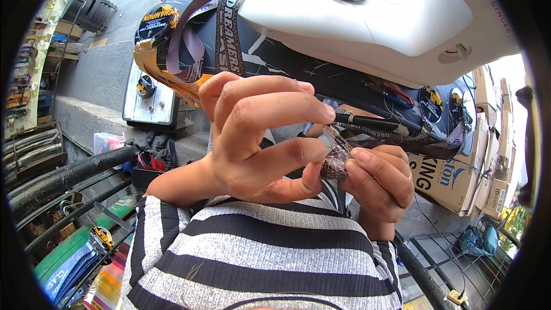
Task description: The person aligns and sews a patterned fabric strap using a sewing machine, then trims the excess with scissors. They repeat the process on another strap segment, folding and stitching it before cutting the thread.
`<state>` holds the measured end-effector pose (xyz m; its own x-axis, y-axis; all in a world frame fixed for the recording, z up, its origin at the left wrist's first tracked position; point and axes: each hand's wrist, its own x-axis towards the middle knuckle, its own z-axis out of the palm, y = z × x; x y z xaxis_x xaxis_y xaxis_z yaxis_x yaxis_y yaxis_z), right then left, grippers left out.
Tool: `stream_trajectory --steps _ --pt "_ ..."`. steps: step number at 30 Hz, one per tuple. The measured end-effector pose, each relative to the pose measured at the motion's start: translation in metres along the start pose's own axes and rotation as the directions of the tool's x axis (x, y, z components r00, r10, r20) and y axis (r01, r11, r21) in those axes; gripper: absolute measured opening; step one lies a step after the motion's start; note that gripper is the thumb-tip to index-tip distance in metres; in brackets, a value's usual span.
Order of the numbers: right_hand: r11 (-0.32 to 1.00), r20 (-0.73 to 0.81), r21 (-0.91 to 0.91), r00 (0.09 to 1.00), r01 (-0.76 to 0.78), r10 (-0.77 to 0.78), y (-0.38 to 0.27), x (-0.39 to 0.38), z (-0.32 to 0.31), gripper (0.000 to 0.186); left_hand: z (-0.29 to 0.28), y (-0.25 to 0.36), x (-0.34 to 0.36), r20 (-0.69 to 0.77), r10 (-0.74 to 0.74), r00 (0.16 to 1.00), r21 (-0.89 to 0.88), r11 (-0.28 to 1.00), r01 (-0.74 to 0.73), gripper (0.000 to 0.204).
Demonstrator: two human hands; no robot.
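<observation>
Close to my chest, a folded end of brown ribbon [334, 165] with thin white lines lies between my hands. My right hand [381, 181] pinches its right side between thumb and fingers. With its thumb and a lower finger, my left hand [267, 138] grips the ribbon's left edge, while its upper fingers reach out bent above it. A slim dark pen-like thing [373, 121] shows just beyond the left fingertips; I cannot make out whether a finger touches it. Farther off stands a white sewing machine [367, 23] on a black marble-patterned table [304, 77].
Printed ribbon [232, 28] drapes over the table's left side, near a round black-and-gold medal [156, 23]. Below that sits a pale board [135, 95]. Red-handled snips [399, 96] and more medals [430, 103] lie at right. Cardboard boxes [453, 178] and black metal rails [86, 166] flank me.
</observation>
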<state>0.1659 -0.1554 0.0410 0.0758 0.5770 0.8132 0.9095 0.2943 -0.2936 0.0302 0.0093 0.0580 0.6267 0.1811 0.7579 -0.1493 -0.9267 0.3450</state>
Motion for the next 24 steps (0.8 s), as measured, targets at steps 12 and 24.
stream_trajectory --steps 12,24 --pt "1.0 0.072 -0.027 0.997 0.002 0.0 -0.003 0.004 -0.008 0.038 -0.014 -0.004 -0.007 0.109 -0.041 0.993 0.031 0.999 0.037 0.017" --pt "1.0 0.047 -0.001 0.999 0.013 -0.013 -0.004 0.005 -0.006 0.032 0.006 0.004 -0.005 -0.117 -0.068 0.991 -0.081 0.995 0.059 0.011"
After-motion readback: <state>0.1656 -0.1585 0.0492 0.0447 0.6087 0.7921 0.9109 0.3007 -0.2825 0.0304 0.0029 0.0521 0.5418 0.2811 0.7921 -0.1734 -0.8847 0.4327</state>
